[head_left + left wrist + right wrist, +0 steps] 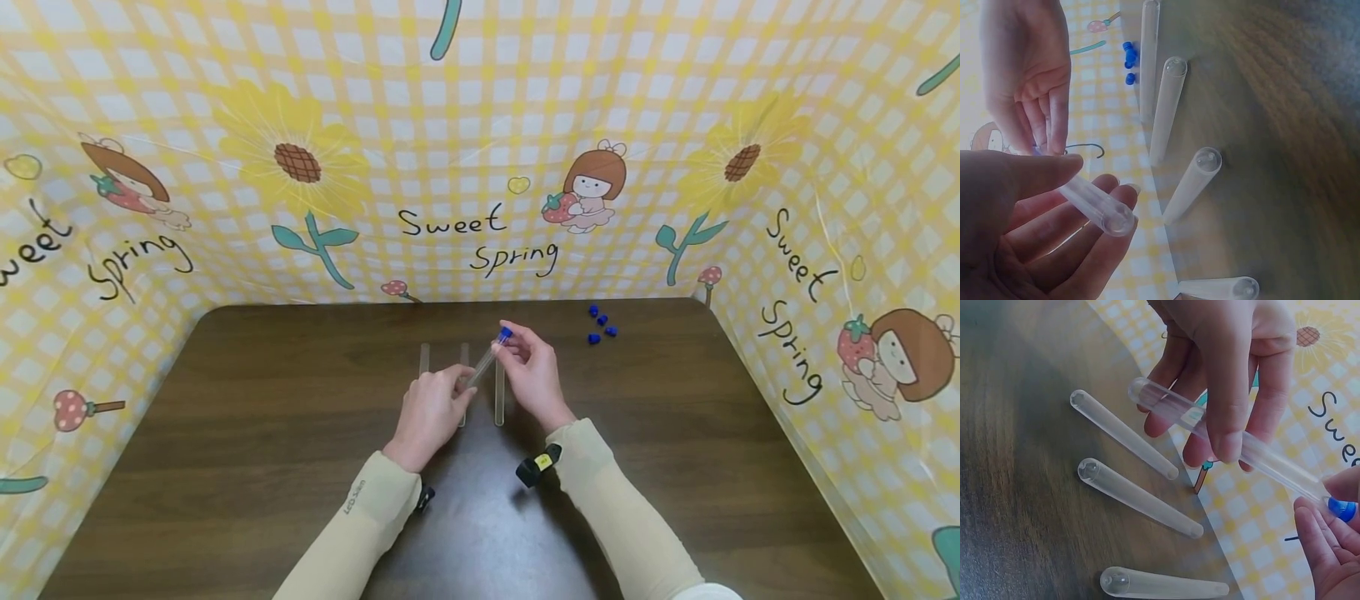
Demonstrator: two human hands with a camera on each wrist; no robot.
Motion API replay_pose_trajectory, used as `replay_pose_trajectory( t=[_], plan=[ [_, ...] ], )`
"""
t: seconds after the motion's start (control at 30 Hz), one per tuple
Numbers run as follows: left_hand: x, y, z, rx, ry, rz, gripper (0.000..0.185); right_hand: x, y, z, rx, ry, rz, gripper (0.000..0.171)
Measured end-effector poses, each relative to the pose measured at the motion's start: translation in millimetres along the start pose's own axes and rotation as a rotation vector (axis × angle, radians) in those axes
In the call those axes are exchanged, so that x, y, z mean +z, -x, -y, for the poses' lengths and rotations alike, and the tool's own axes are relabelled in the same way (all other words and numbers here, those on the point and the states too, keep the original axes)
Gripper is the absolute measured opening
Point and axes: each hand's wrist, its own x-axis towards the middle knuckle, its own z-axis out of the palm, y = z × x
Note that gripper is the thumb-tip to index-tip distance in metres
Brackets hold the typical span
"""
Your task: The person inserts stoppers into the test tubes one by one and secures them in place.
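The left hand point(431, 404) is pinching a clear test tube point(482, 368) between its thumb and its other fingers, which are curling loosely beneath it, and the tube's rounded end is poking out past them. The right hand point(534, 371) is pinching the other end of the same tube, where a blue cap point(1341, 509) is sitting at the mouth; whether its fingertips are pressing on the cap as well as the glass or plastic, I cannot tell. The tube is slanting in the air over the desk point(225, 417), its capped end pointing away from the person and to the right. Four other tubes point(1166, 112) are lying on the desk in the left wrist view, side by side and apart, with their rounded ends toward the person; the left hand is partly covering this row in the head view. Four loose blue caps point(602, 320) are lying in a small cluster near the desk's far edge, to the right of the tubes. Pale sleeves point(630, 508) are covering both forearms, and a black device point(529, 472) is sitting at the right wrist. Yellow checked cloth point(450, 150) with printed sunflowers is hanging around the desk.
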Motion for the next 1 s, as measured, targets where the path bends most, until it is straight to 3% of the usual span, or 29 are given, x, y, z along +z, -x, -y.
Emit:
replay_pose_trajectory(
  t=[0.27, 0.67, 1.0],
  plan=[
    [1.1, 1.7, -0.6, -0.011, -0.028, 0.013, 0.023, -1, 2, -9, 0.007, -0.020, 0.025, 0.037],
    [0.5, 3.7, 3.2, -0.030, -0.006, 0.035, 0.022, -6, 5, -18, -0.016, 0.051, 0.048, 0.036],
    [-5.0, 4.9, 9.4, -0.056, -0.022, -0.006, 0.021, -14, 4, -18, -0.006, 0.076, 0.025, 0.035]
  ],
)
